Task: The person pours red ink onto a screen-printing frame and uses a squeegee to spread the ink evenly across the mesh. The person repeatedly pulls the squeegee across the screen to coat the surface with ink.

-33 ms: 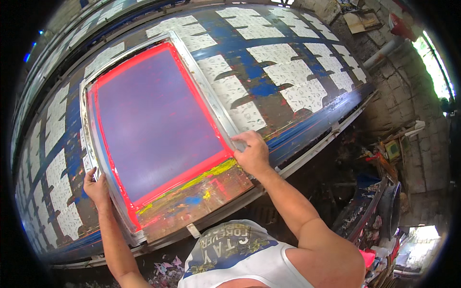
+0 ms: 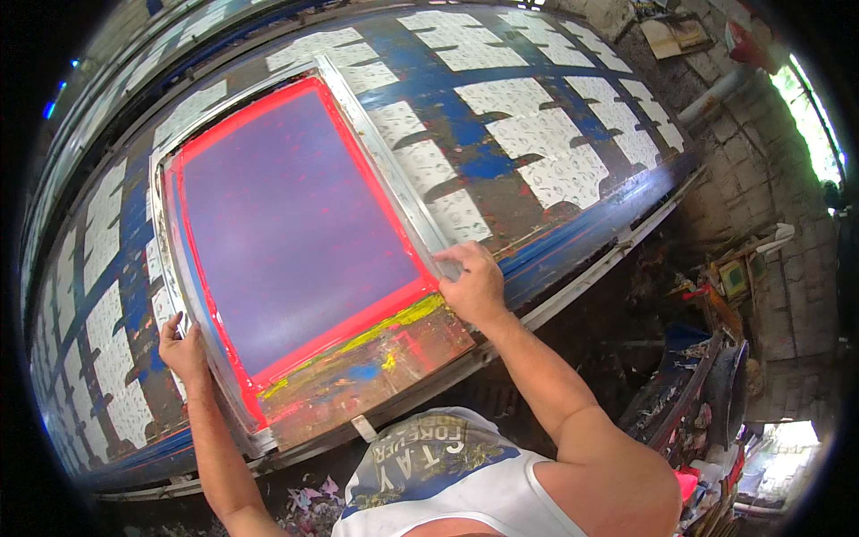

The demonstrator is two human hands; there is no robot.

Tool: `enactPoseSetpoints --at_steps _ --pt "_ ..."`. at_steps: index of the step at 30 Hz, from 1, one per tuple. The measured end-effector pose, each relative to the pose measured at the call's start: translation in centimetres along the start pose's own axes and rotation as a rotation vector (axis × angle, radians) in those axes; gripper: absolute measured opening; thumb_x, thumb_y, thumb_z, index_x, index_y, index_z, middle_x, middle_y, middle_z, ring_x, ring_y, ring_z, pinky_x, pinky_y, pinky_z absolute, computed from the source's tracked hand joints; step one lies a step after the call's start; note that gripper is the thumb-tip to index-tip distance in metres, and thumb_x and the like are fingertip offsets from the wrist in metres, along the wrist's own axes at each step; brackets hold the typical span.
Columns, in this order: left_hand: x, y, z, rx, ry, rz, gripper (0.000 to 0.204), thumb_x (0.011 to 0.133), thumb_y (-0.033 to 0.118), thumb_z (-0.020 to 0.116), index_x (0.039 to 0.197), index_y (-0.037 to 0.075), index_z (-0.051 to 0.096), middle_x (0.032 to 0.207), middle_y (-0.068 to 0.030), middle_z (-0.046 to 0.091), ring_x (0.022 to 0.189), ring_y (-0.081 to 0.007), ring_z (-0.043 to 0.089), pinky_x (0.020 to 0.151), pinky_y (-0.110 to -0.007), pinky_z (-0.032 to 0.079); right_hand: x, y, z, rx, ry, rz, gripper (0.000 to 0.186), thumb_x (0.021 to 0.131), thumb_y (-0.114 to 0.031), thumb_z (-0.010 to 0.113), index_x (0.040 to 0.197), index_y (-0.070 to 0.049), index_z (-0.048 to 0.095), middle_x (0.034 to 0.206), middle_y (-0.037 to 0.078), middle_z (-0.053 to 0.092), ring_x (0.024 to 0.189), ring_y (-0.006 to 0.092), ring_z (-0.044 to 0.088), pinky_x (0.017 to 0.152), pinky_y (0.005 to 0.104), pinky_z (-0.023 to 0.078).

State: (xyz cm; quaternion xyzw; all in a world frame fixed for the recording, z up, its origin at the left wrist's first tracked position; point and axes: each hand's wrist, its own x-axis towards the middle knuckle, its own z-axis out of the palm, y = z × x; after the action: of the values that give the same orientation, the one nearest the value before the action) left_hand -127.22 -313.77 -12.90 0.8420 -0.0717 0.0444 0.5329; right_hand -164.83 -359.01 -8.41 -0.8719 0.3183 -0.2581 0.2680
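Observation:
A screen-printing frame [image 2: 386, 161] with pale metal rails lies tilted across the long table. Its purple-grey mesh [image 2: 295, 224] is bordered by a wet-looking red band. My left hand [image 2: 186, 353] grips the left rail near its lower end, thumb and fingertips on the metal. On the opposite rail, close to the lower right corner, my right hand [image 2: 474, 282] pinches the edge. A wooden board [image 2: 385, 362], smeared with yellow, blue and red paint, forms the frame's near end. Whatever lies beneath the mesh is hidden.
White cut fabric pieces [image 2: 550, 148] with small grey prints lie in rows on the blue-stained table [image 2: 488, 166], both sides of the frame. A metal rail [image 2: 573, 291] runs along its near edge. Scraps and clutter [image 2: 684, 385] fill the floor at right, beside a block wall [image 2: 787, 295].
The frame and both my hands have shifted very slightly to the right in the picture. My grip on the rails looks the same.

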Motion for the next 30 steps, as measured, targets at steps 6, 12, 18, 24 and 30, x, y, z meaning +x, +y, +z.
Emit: enactPoseSetpoints --at_steps 6,12,18,24,30 --pt "-5.8 3.7 10.4 0.071 0.066 0.069 0.04 0.087 -0.005 0.083 0.126 -0.007 0.075 0.122 -0.0136 0.077 0.106 -0.0193 0.072 0.098 -0.035 0.058 2.2 9.3 -5.9 -0.016 0.001 0.039 0.033 0.076 -0.004 0.083 0.107 -0.017 0.081 0.11 0.008 0.071 0.112 0.0347 0.069 0.097 0.0471 0.057" --pt "-8.6 4.6 15.5 0.041 0.076 0.059 0.035 0.088 -0.004 0.085 0.121 -0.005 0.075 0.12 -0.0116 0.077 0.107 -0.0192 0.072 0.098 -0.035 0.057 2.6 14.7 -8.5 -0.004 -0.01 0.048 0.032 0.077 -0.003 0.082 0.106 -0.015 0.08 0.11 0.008 0.07 0.112 0.0352 0.069 0.096 0.0465 0.057" --pt "-9.2 5.3 17.5 0.055 0.082 0.07 0.031 0.088 -0.002 0.087 0.117 -0.004 0.075 0.118 -0.0115 0.077 0.104 -0.0178 0.071 0.094 -0.033 0.057 2.9 16.7 -9.6 0.01 0.012 0.034 0.032 0.077 -0.002 0.081 0.105 -0.015 0.079 0.11 0.009 0.071 0.112 0.0359 0.069 0.096 0.0469 0.058" --pt "-9.6 6.3 18.5 0.123 0.081 0.114 0.027 0.087 0.001 0.088 0.111 -0.005 0.077 0.101 -0.0053 0.074 0.092 -0.0148 0.065 0.084 -0.03 0.054 3.4 18.0 -10.4 0.022 0.035 -0.016 0.034 0.075 -0.001 0.081 0.106 -0.014 0.079 0.11 0.009 0.072 0.111 0.0367 0.07 0.097 0.0477 0.058" --pt "-10.5 7.5 19.7 0.119 0.126 0.179 0.028 0.079 0.006 0.091 0.104 -0.001 0.081 0.102 -0.0042 0.074 0.093 -0.0143 0.065 0.086 -0.032 0.054 3.7 19.5 -10.9 0.052 0.002 -0.008 0.035 0.074 0.0 0.081 0.108 -0.011 0.079 0.111 0.013 0.074 0.111 0.0379 0.071 0.098 0.0469 0.058"
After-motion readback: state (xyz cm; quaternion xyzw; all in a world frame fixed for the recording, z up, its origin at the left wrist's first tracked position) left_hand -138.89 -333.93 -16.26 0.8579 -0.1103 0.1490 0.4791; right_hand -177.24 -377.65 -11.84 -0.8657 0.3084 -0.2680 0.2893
